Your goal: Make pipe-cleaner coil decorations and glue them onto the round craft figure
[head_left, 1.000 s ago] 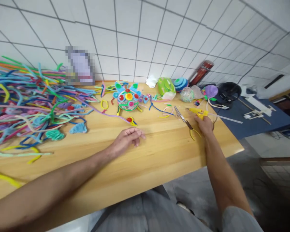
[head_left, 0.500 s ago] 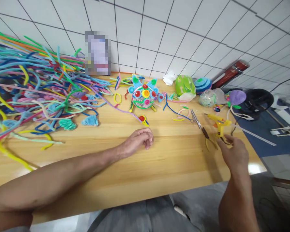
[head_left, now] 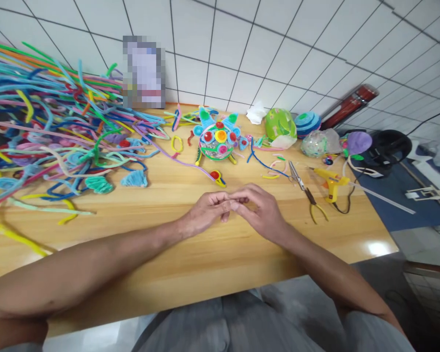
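My left hand (head_left: 205,213) is closed over the middle of the wooden table, its thumb and fingers together. Against its fingertips, my right hand (head_left: 263,211) meets it in a pinch. If anything lies between the fingers, it is too small or hidden to make out. Just beyond the hands is a small red, yellow and blue pipe-cleaner piece (head_left: 216,177). Behind that stands a round figure (head_left: 217,142) with blue-green horns and coloured discs. To the right lie a yellow hot glue gun (head_left: 330,183) and a pliers-like tool (head_left: 315,208) with yellow handles.
A large heap of pipe cleaners (head_left: 58,122) covers the table's left side. Along the tiled wall are a pixelated panel (head_left: 144,73), a green ball (head_left: 279,128), a blue striped ball (head_left: 307,124) and a red cylinder (head_left: 352,107). A clear glue stick (head_left: 385,198) reaches past the table's right edge.
My right hand has let go of the glue gun, which now rests on the table, and has moved left to meet my left hand. The left hand has stayed near its place.
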Tool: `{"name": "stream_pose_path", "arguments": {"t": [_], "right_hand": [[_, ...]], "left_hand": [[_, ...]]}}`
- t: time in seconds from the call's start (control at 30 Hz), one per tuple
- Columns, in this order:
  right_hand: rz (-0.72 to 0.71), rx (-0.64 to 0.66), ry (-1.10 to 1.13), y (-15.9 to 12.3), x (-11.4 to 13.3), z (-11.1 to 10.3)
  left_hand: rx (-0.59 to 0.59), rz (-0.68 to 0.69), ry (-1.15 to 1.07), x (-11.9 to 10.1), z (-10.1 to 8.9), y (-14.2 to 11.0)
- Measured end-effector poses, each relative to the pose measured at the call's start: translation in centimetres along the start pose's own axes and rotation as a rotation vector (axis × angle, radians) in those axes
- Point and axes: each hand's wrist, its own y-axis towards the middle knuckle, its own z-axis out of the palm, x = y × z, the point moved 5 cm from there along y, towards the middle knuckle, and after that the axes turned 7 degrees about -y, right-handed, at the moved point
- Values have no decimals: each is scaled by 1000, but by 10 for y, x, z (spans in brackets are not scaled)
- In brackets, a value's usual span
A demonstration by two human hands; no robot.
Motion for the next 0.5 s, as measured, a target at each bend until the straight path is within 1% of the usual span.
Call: {"name": "stream_pose_path", "arguments": {"t": [0.03,0.1,0.2,0.27,0.33,0.4,0.5], "right_hand": [[18,-19,34,3,-4,5],[114,-46,132,6,-16,14],[302,-38,315,5,-37,27],[361,-31,387,3,-47,31],[377,-55,403,0,-53,30],[357,-92,388,-3,-54,24],[251,-115,347,-6,-47,16]], "left_hand": [[-12,11,3,0,-1,-1],[-18,25,15,1,0,-2],[-19,25,39,0,2,-4],[-43,18,42,-1,2,-5],[-58,6,23,-2,2,-4],[-65,-11,0,-2,2,-3],[-73,-23,-19,-2,2,-2]]}}
